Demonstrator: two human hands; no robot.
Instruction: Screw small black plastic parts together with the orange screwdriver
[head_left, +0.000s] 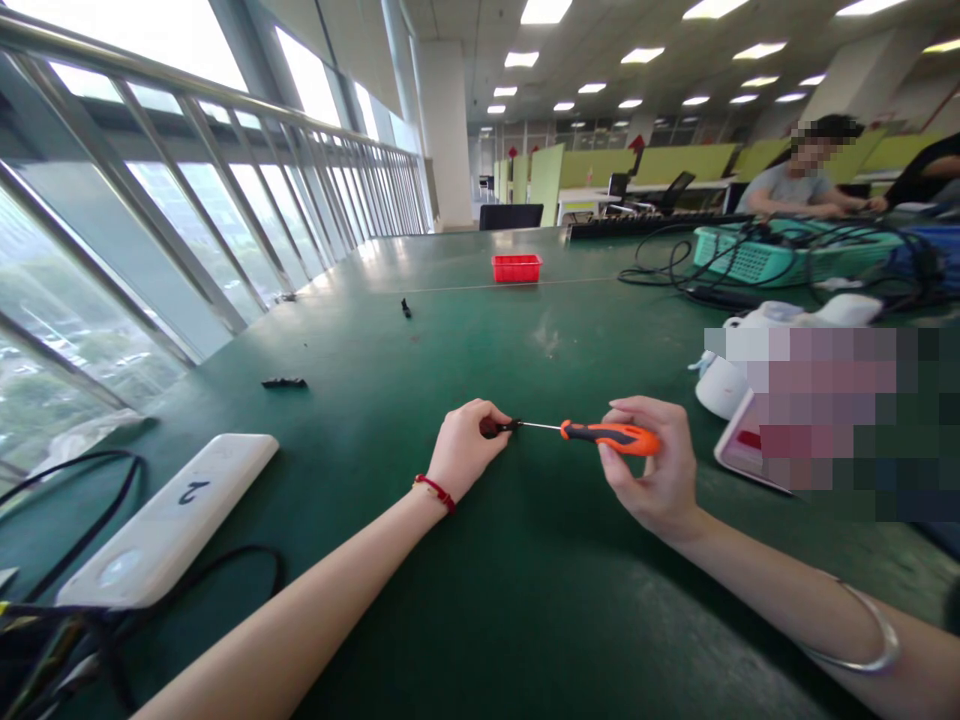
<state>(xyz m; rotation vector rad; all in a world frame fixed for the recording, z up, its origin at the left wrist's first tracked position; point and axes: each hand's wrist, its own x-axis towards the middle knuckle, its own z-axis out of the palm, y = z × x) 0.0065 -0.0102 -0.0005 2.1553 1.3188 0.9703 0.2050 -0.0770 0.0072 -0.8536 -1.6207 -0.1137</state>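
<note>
Right hand (651,465) grips my orange-handled screwdriver (609,435), fingers closed around the handle, shaft level over the green table (480,600).

My left hand (466,447) is pinched shut on a small black part (491,428), which I hold steady just above the table so the tip meets it squarely; a white box (169,520) lies well apart.
</note>
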